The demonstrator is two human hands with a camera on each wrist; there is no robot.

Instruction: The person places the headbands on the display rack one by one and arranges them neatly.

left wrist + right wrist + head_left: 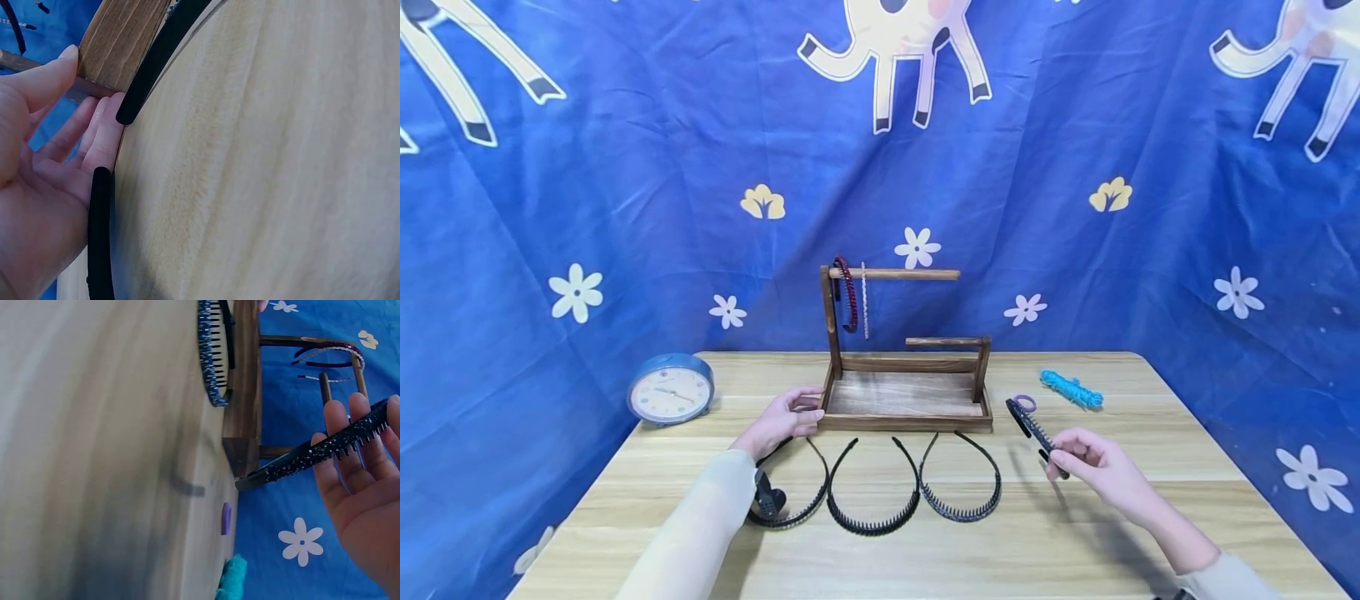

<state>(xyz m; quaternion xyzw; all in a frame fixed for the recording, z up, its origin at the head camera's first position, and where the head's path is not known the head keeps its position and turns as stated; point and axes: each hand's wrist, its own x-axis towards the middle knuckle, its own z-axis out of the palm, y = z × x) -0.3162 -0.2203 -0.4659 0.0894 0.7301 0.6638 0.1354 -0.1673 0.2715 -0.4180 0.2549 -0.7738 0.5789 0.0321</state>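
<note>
At the left front corner of a wooden rack (906, 423) is my left hand (782, 421), its fairly straight fingers and thumb touching the wood. My right hand (1086, 462) pinches a black glittery toothed headband (312, 450) between thumb and fingers, held above the table right of the rack. On the rack's upper bar (917, 274) hang a dark red headband (848, 296) and a thin white beaded headband (865, 304). In front of it lie a left headband (820, 492), partly hidden by my left wrist, a middle black headband (872, 529) and a right glittery headband (966, 515).
A blue round clock (672, 390) stands at the table's left back. Toward the right back lie a bundle of bright blue cord (1071, 389) and a small purple ring (1025, 402). A lower bar (943, 341) sticks out from the rack's right post. Blue patterned cloth hangs behind the table.
</note>
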